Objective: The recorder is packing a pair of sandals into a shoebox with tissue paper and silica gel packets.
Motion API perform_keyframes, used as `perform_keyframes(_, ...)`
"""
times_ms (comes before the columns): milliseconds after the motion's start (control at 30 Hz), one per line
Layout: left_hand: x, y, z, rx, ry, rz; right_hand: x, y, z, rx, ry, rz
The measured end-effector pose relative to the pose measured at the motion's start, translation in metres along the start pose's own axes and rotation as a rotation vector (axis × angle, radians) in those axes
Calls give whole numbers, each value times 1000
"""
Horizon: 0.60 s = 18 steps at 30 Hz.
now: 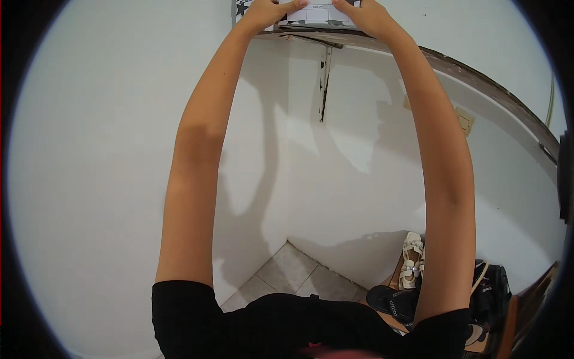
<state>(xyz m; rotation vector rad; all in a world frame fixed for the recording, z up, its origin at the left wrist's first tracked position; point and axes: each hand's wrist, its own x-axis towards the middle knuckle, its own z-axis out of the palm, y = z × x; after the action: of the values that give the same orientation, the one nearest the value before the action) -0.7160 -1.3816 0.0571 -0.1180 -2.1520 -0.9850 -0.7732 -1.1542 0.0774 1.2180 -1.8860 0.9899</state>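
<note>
The shelf's (478, 78) front edge curves from 12 o'clock round to 3, and the box (318, 14) is at 12, at that edge; whether its weight rests on the shelf is unclear. Below the edge, open room lies between the two arms (197, 167), down to the tiled floor (286, 272) at 6. A white wall (101, 167) bounds the side at 9.

Under the shelf, a metal bracket (324, 84) hangs down just past 12, and a wall socket (465, 121) sits toward 2. A white sandal (410, 263) and a black sandal (388, 298) lie between 4 and 5, partly behind the right arm, with a black bundle (493, 287) beyond it at 4.

The box's labelled face points back toward 6, its visible long side running from 9 to 3; the top is cut off. The left hand (263, 14) and right hand (369, 18) are partly curled round it, thumbs on that face, most other fingers hidden.
</note>
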Motion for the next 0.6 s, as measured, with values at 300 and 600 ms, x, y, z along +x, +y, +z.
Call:
perform_keyframes(300,-10,-41,-23,-139,132,203,32,-16,11,-332,-224,313)
perform_keyframes(600,-9,-45,-20,145,380,164,55,-8,15,-423,-268,315)
